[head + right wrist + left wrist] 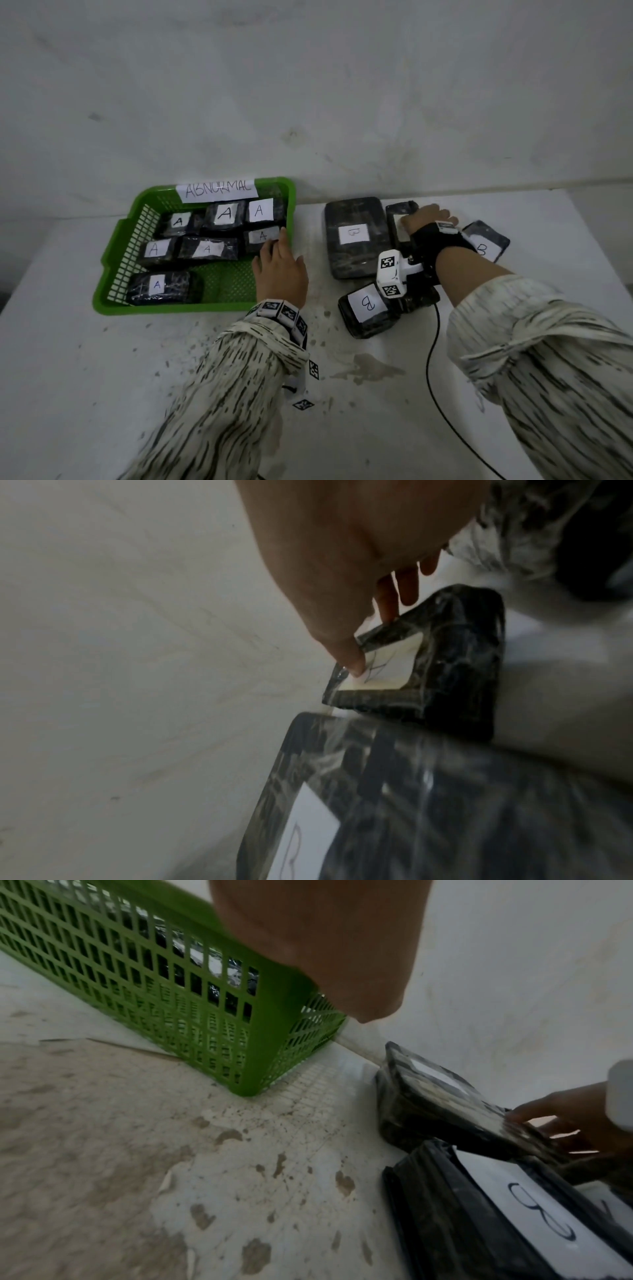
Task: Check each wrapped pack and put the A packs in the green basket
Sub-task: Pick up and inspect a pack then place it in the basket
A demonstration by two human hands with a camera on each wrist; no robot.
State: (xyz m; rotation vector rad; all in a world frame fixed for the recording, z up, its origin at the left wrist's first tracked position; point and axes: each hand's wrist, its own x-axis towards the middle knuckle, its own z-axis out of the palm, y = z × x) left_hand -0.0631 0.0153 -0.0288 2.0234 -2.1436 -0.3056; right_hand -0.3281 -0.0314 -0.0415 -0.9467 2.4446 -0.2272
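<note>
The green basket (164,308) (205,1001) sits at the left of the table and holds several black wrapped packs with white A labels (224,214). My left hand (279,263) (318,947) lies over the basket's right rim, fingers relaxed and holding nothing, its tips near an A pack (262,236). My right hand (424,219) reaches to the back of the table and pinches a small dark pack (399,216) (445,669), thumb on its white label and fingers behind its far edge. The mark on that label looks like an A, half hidden by the thumb.
Three packs labelled B lie right of the basket: a large one (354,236), one nearer me (370,310) (514,1218), one at far right (486,243). A black cable (431,359) trails from the right wrist. The wall stands just behind the table, which is stained.
</note>
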